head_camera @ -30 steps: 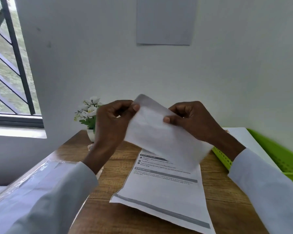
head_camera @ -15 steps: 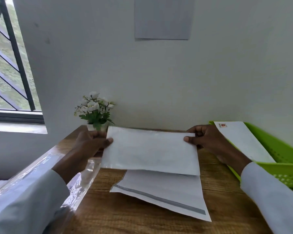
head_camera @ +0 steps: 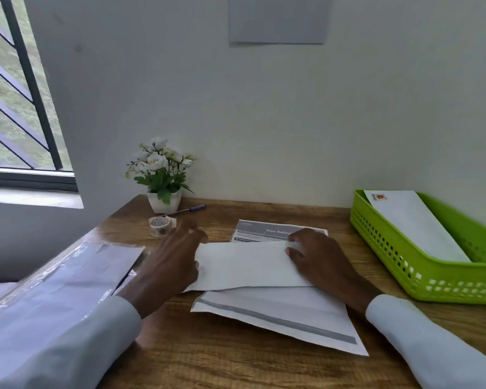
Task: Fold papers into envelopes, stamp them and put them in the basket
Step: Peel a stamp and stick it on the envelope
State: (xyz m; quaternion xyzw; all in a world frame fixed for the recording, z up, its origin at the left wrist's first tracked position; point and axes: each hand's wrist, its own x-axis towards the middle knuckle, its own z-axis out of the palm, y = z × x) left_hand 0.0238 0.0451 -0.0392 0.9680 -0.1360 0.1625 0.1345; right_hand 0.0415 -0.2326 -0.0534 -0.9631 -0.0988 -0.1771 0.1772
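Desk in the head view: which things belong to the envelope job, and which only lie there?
For the job: envelope under left hand and right hand; printed papers; sticker roll; green basket with stamped envelope.

Just there: flower pot; pen; plastic sleeve.

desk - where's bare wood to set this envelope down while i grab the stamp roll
Bare wood runs along the near edge of the desk, below the printed sheets, and between those sheets and the green basket. It is crowded at the back left: flower pot, pen and stamp roll sit close together.
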